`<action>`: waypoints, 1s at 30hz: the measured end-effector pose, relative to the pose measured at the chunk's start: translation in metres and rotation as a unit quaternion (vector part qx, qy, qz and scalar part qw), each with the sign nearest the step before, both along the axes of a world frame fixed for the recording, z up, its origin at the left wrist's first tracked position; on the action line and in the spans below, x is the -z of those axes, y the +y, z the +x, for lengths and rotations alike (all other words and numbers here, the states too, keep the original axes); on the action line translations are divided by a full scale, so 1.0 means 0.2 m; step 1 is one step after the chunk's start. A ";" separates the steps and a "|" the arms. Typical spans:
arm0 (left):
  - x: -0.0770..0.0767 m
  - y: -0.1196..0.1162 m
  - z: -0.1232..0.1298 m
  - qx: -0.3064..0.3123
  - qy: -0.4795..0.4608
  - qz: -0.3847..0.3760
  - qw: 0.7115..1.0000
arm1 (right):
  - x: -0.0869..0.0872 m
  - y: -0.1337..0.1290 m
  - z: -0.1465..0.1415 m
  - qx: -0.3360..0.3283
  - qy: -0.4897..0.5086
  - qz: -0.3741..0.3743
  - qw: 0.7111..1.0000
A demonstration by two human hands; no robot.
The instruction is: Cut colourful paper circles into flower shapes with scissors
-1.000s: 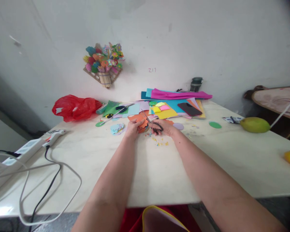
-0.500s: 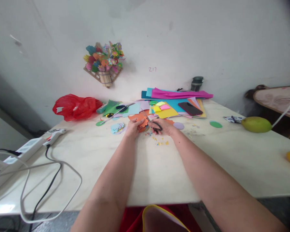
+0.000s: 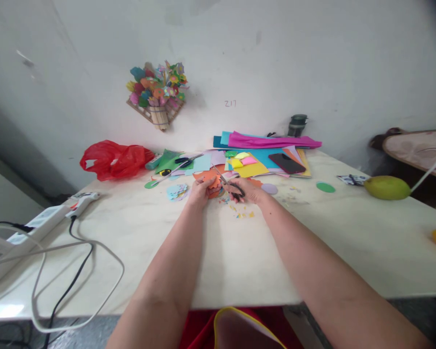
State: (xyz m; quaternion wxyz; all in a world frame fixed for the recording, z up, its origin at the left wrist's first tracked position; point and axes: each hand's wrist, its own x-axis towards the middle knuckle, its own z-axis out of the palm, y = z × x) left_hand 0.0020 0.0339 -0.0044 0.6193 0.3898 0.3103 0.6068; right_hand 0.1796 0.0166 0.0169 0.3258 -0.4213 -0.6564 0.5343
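Observation:
Between the fingers of my left hand (image 3: 201, 189) is a piece of orange paper (image 3: 213, 182) with a scalloped edge. My right hand (image 3: 250, 189) is closed round the dark handles of a pair of scissors (image 3: 236, 189). The blades point up and to the left, right beside the orange paper; whether they touch it I cannot tell. Small paper scraps (image 3: 241, 211) lie on the table just below both hands. A pile of pale scalloped paper cutouts (image 3: 178, 192) sits left of my left hand. A lilac paper oval (image 3: 269, 188) lies right of my right hand.
Coloured paper sheets (image 3: 257, 170), a phone (image 3: 287, 163) and a second pair of scissors (image 3: 183, 162) lie at the back. A red plastic bag (image 3: 116, 160) is at back left. Cables and a power strip (image 3: 39, 223) occupy the left; a green mango-like fruit (image 3: 387, 187) lies right.
The orange paper in my left hand has turned slightly, and less of it shows. Both hands stay in nearly the same place; the whole view has shifted a little.

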 end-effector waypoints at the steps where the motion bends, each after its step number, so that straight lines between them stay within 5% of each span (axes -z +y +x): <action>1: 0.00 0.00 0.00 -0.002 0.002 -0.005 1.000 | -0.01 0.00 0.00 0.000 -0.001 -0.003 1.000; 30: 0.00 0.01 0.00 -0.021 0.008 -0.009 1.000 | 0.01 0.01 0.02 -0.011 0.000 -0.002 1.000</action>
